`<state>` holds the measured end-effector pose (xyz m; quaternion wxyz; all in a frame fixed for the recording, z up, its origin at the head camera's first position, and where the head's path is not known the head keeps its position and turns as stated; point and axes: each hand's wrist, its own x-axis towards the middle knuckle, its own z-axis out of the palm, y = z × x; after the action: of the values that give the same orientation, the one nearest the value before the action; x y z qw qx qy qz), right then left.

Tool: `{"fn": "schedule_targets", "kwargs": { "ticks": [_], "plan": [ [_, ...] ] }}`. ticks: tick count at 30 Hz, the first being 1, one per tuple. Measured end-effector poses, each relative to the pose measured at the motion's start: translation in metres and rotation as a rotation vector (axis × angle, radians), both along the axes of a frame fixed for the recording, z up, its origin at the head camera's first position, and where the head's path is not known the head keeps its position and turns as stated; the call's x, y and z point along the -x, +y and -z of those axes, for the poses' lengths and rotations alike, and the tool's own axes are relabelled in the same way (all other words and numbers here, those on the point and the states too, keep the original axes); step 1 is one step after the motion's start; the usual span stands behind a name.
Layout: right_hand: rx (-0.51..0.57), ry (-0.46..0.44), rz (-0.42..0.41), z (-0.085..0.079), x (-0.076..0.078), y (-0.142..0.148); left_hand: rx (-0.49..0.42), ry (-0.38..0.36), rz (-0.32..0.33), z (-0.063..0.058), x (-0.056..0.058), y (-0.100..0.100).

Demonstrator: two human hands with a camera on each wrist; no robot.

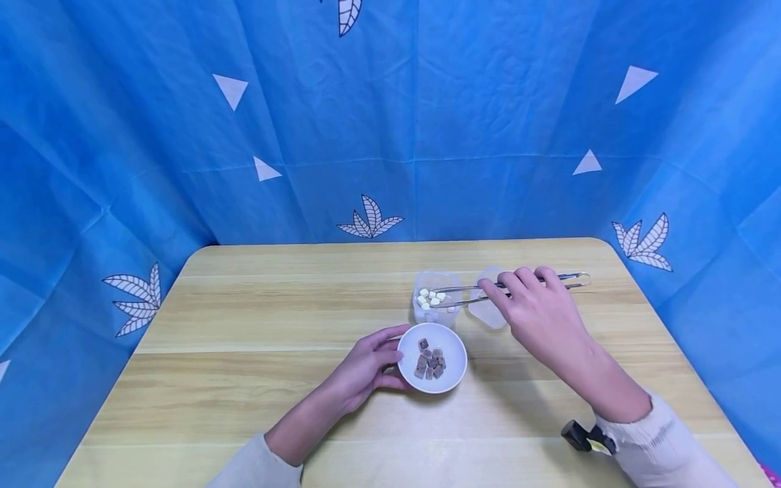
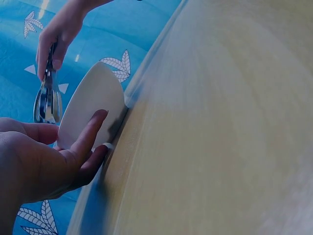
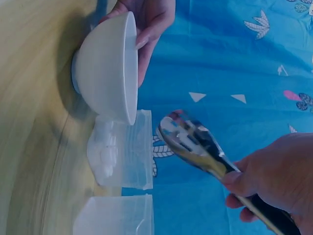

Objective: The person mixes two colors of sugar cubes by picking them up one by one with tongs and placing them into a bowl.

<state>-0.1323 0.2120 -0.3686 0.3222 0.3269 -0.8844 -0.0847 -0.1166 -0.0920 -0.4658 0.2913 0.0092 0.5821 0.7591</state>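
My left hand (image 1: pixel 366 369) holds a white bowl (image 1: pixel 454 362) at its left side, thumb at the rim and fingers against the outer wall, as the left wrist view shows. Several small brown cubes (image 1: pixel 432 362) lie inside the bowl. A pair of metal tongs (image 3: pixel 188 142) is gripped in my right hand (image 1: pixel 543 315). The tongs point left, their tips apart over a clear plastic container (image 1: pixel 436 317) just behind the bowl. Several white cubes (image 1: pixel 424 299) sit in that container. In the right wrist view the tong heads stand above the container's rim.
A second translucent plastic container (image 3: pixel 117 215) stands to the right of the first, partly beneath my right hand. Everything rests on a wooden table (image 1: pixel 244 379). Blue cloth (image 1: pixel 488 122) with leaf and triangle prints hangs behind the table and at its sides.
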Motion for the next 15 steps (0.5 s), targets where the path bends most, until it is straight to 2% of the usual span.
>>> {"fn": "schedule_targets", "kwargs": {
  "ticks": [9,15],
  "plan": [
    [-0.012,0.039,-0.004,0.004,0.013,-0.007,0.001,-0.002,-0.003,-0.001,0.0,0.0],
    [-0.03,0.015,0.036,0.003,0.018,-0.013,0.004,-0.008,-0.002,-0.002,0.0,0.0]
  ]
}}
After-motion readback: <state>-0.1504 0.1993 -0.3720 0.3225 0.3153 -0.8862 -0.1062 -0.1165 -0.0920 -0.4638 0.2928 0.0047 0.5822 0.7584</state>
